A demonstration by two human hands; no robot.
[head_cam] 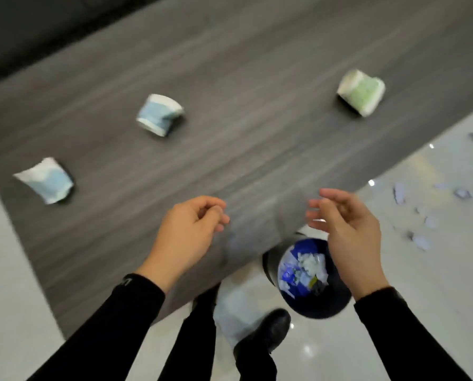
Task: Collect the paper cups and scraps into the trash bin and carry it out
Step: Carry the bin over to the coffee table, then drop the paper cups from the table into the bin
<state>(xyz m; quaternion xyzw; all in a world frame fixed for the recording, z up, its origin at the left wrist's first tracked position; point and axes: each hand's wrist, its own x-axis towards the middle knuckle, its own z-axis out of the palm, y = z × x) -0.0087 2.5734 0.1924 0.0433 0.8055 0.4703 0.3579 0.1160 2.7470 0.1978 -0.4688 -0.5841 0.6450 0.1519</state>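
Observation:
Three crumpled paper cups lie on the grey table (230, 78): a blue one (47, 180) near the left edge, a second blue one (159, 115) further in, and a green one (362, 92) at the far right. A dark trash bin (312, 303) with a blue liner stands on the floor by the table's near edge and holds white and blue scraps. My left hand (187, 233) hovers over the table's near edge, fingers loosely curled, holding nothing. My right hand (348, 232) hangs above the bin, fingers apart and empty. The picture is motion-blurred.
Several pale blue paper scraps (422, 237) lie scattered on the glossy white floor to the right of the table. My black shoe (268, 334) and trouser legs stand on the floor beside the bin. A dark surface runs beyond the table's far edge.

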